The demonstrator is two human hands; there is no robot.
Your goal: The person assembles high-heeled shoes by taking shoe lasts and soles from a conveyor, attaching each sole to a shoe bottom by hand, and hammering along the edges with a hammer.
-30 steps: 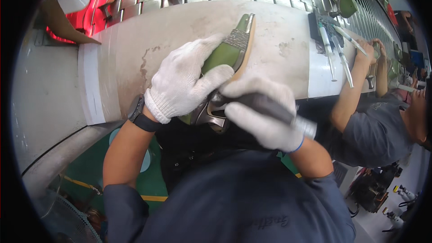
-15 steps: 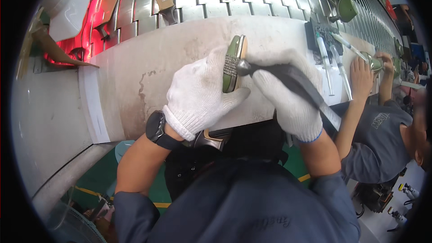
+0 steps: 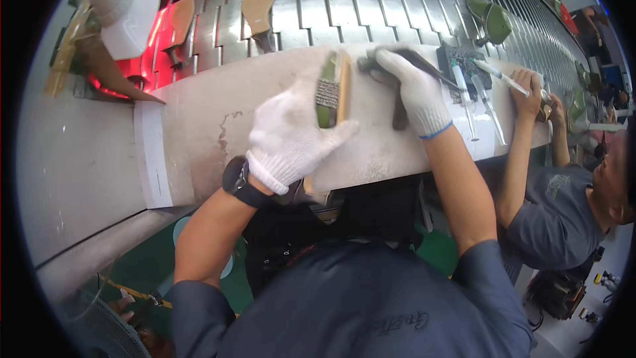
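My gloved left hand [image 3: 288, 122] grips a green shoe [image 3: 326, 103] with a sparkly woven band and a tan sole edge. The shoe stands on its side over the worn pale bench top [image 3: 265, 69], its sole facing right. To its right, my gloved right hand [image 3: 419, 93] is closed around a dark metal hand tool [image 3: 400, 114], near the far edge of the bench. Two dark arms of the tool show, one pointing toward me and one to the right; its exact kind is unclear. Shoe and tool are apart. Motion blurs both.
Beyond the bench runs a slatted metal conveyor [image 3: 311, 13] carrying tan-soled shoes [image 3: 258, 10] and a green shoe [image 3: 490, 18]. Syringes [image 3: 466, 103] lie by a black block [image 3: 469, 65] at right. A co-worker's hands [image 3: 528, 96] work beside them. A white plate [image 3: 136, 30] hangs at far left.
My right hand has drawn the tool away from the shoe's sole, moving it right and toward the far bench edge. The shoe stays in my left hand, turned slightly. The whole view has shifted.
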